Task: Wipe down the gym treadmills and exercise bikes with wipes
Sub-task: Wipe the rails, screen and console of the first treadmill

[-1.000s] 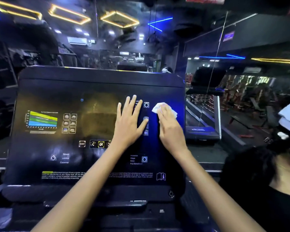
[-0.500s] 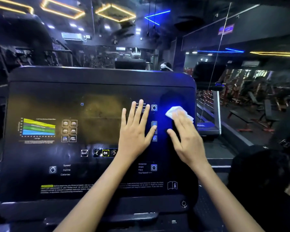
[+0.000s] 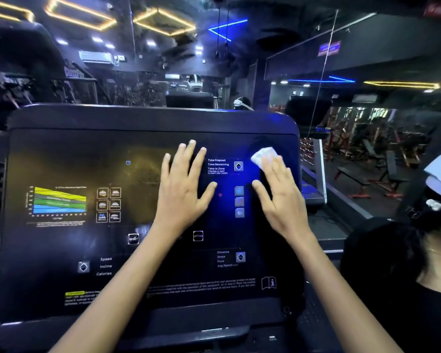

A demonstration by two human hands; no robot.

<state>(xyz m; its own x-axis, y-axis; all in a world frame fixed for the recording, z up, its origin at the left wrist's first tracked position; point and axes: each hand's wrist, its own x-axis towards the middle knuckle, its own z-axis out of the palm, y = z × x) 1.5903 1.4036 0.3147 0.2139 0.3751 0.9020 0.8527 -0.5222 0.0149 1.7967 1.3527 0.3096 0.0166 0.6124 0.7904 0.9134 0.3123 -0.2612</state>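
A dark treadmill console [image 3: 61, 154] fills the view, with a coloured chart at its left and printed buttons across it. My left hand [image 3: 183, 187] lies flat on the panel's middle, fingers spread and straight. To its right, my right hand [image 3: 280, 197] presses a white wipe [image 3: 261, 155] against the panel near the upper right corner; the wipe shows beyond my straight fingertips.
A second person in black [image 3: 397, 276] stands close at the right edge. A mirror wall behind the console reflects the gym. Another treadmill [image 3: 313, 189] and benches [image 3: 354, 179] sit to the right.
My left hand has slid up and left on the panel, uncovering the time labels. The right hand with the wipe has moved toward the upper right corner. The camera has come closer.
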